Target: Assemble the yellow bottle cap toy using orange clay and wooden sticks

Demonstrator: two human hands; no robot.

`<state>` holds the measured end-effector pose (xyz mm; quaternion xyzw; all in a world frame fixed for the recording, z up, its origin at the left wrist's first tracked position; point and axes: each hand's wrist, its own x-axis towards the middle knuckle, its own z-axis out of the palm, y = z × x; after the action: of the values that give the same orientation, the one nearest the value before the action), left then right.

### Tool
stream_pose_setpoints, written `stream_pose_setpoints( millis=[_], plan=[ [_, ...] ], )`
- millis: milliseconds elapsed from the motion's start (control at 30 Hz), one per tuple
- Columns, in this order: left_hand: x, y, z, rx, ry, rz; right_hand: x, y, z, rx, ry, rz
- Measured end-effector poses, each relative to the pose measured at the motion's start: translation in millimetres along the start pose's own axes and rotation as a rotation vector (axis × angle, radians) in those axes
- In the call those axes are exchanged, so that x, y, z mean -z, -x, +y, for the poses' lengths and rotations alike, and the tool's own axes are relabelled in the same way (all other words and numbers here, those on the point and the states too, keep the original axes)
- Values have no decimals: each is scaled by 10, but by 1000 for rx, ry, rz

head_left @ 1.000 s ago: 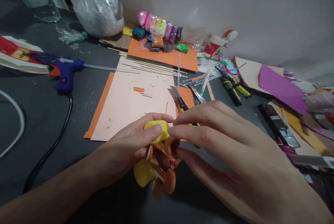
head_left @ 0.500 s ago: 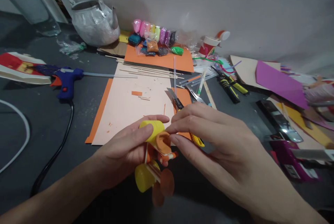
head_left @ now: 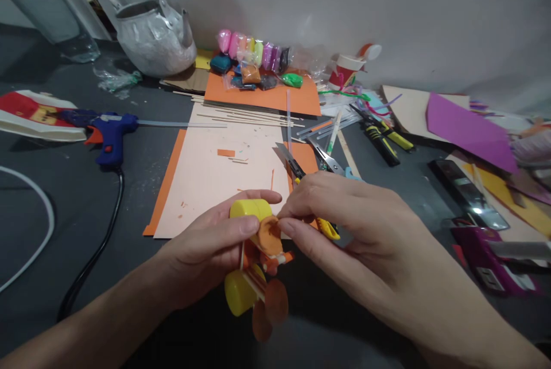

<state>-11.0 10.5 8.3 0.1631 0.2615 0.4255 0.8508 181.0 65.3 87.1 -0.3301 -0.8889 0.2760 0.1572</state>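
A small handmade model with yellow cylinders (head_left: 245, 291), thin sticks and orange discs (head_left: 276, 300) is held up over the dark table. My left hand (head_left: 210, 237) grips it from the left, thumb pressed near the upper yellow cylinder (head_left: 249, 208). On the model's upper right sits a cupped piece of orange clay (head_left: 270, 234). My right hand (head_left: 344, 231) pinches the rim of this clay between thumb and forefinger. A yellow utility knife (head_left: 328, 228) lies partly hidden behind my right hand, its blade showing beyond the knuckles.
A blue glue gun (head_left: 112, 136) lies at left with its black cord (head_left: 101, 243). Thin sticks rest on pale card (head_left: 210, 179). Behind are a kettle (head_left: 155, 42) and bagged coloured clay (head_left: 253, 56). Pliers (head_left: 379, 139), purple sheet (head_left: 469, 131) and a black phone-like object (head_left: 465, 194) lie right.
My left thumb has slid slightly right toward the orange clay. My right fingers remain at its rim, shifted only a little. The view has turned slightly.
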Motion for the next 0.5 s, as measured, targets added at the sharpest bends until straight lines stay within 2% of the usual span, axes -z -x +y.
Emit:
stream_pose_setpoints(
  millis=[300,433,500],
  plan=[
    [28,13,-39,-31,78,-69,83,-8,41,-17,50,126],
    [11,-1,-47,-70,107,1,115,-13,167,-25,91,230],
    [-1,-21,-39,-90,145,52,96,-1,241,-59,72,226]
  ],
)
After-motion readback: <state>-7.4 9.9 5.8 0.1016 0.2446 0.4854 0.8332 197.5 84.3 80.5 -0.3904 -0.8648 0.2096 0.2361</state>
